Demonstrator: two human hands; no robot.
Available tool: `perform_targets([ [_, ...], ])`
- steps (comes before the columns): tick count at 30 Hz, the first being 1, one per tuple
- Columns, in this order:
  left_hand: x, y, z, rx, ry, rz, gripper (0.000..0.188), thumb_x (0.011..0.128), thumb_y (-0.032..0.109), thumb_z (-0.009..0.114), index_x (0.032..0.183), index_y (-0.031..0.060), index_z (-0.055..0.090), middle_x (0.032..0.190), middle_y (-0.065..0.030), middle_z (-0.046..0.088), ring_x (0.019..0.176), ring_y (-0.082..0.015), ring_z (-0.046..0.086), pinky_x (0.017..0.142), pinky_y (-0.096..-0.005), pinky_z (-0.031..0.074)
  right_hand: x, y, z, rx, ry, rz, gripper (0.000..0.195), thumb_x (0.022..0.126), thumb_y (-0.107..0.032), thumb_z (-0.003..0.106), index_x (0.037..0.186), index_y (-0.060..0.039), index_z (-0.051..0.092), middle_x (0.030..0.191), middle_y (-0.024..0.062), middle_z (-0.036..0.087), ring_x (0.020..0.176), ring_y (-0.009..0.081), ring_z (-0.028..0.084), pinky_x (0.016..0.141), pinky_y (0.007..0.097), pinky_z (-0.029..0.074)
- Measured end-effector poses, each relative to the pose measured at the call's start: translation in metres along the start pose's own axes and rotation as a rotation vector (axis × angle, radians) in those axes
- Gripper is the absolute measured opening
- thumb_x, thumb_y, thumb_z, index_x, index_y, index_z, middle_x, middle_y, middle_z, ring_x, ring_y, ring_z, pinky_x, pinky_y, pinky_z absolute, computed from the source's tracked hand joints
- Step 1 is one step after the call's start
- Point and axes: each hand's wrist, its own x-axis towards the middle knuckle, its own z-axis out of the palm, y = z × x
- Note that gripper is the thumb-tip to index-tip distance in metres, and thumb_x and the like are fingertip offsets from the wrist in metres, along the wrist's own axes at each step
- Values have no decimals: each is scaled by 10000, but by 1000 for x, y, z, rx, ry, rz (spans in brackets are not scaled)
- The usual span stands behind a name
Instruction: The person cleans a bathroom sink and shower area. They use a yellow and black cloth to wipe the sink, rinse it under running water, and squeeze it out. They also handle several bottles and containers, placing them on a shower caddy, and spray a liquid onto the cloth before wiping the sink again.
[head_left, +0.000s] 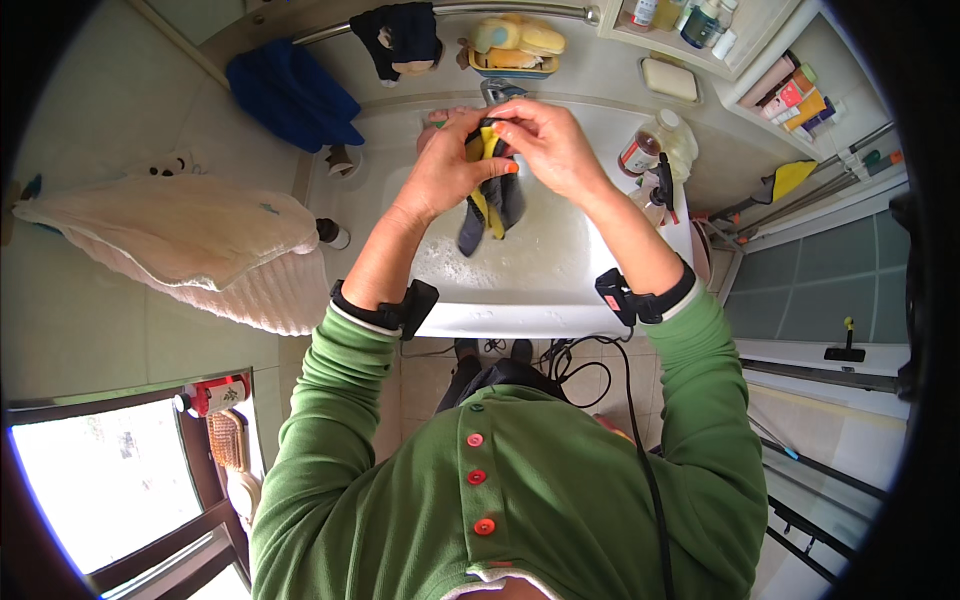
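A yellow and dark grey cloth (491, 202) hangs folded from both hands above a white washbasin (465, 319). My left hand (450, 161) pinches its left side, with the thumb across the front. At the cloth's upper edge, my right hand (547, 146) grips it between thumb and fingers. Soapy, cloudy water (555, 247) with some foam lies in the basin below. The chrome faucet (501, 90) stands just behind the hands. Something pink, partly hidden by my left hand, rests at the basin's back.
Right of the basin stand a bottle with reddish-brown liquid (639, 154) and a spray bottle (660, 196). A soap bar (669, 79) sits in a dish behind. Blue cloth (289, 94) and a pale towel (202, 232) hang at left. Black cables (592, 367) hang below the basin.
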Motion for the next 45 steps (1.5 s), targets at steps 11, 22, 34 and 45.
perform_targets([
  [11, -33, -28, -13, -454, 236, -336, 183, 900, 138, 639, 986, -22, 661, 835, -2, 638, 742, -61, 548, 664, -210, 448, 22, 55, -28, -872, 128, -102, 295, 881, -123, 585, 1163, -32, 588, 1146, 100, 547, 1001, 303, 568, 826, 396, 492],
  [22, -15, -23, -37, -562, 318, -416, 207, 880, 153, 667, 1004, -12, 689, 860, -31, 676, 751, -91, 590, 704, -215, 467, 38, 84, -34, -1192, 62, -157, 314, 856, -111, 592, 1166, -73, 622, 1081, 48, 578, 1021, 254, 524, 859, 402, 461],
  [34, -15, -4, -55, -581, 491, -296, 204, 882, 130, 661, 1018, -21, 683, 880, -45, 675, 779, -106, 612, 721, -213, 477, -35, 122, -4, -943, 244, -295, 362, 809, -107, 643, 1161, -70, 570, 1085, 73, 547, 996, 297, 525, 814, 419, 451],
  [45, -39, -8, -76, -550, 510, -321, 189, 890, 107, 646, 1014, -33, 672, 889, -47, 663, 788, -97, 590, 738, -207, 465, -99, 265, 52, -1076, -584, 756, 388, 856, -105, 512, 1240, -116, 564, 1241, 125, 552, 1125, 297, 573, 886, 411, 502],
])
